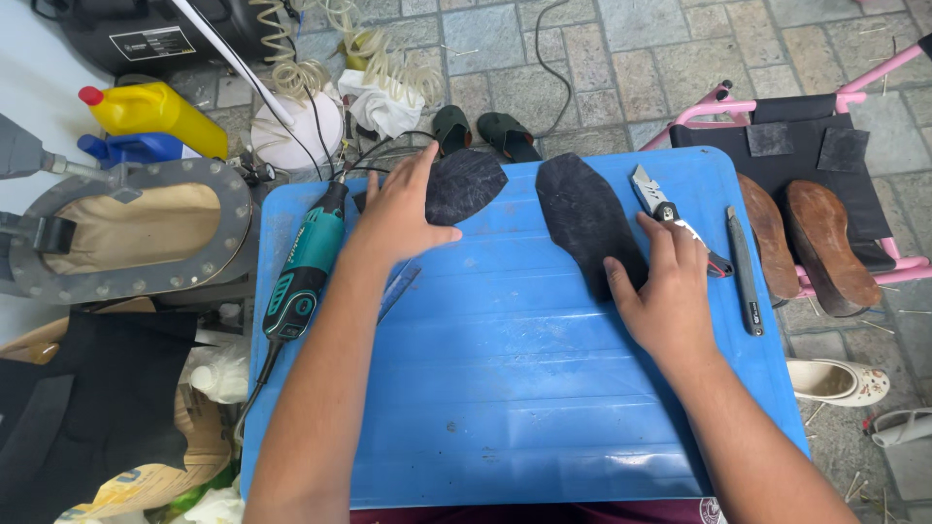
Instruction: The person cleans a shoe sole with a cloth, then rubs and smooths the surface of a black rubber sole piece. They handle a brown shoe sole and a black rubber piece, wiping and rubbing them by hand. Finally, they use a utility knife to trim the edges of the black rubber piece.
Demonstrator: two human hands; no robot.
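Note:
Two dark rubber sole pieces lie on a blue plastic tabletop [505, 388]. My left hand [398, 213] rests flat with spread fingers on the left sole piece [466, 184], covering its near end. My right hand [670, 286] presses down on the near end of the right sole piece [582, 218], fingers apart. A utility knife [670, 215] lies just beyond my right fingers, and a slim metal tool [746, 272] lies to its right. A teal rotary grinder [303, 267] lies along the table's left edge beside my left forearm.
A pair of brown shoe soles [815, 243] sits on a pink-framed black stool [786, 131] at the right. Yellow and blue bottles [155, 116], a round grey metal frame [136, 233], green slippers [485, 131] and a white shoe [840, 380] stand around on the stone floor.

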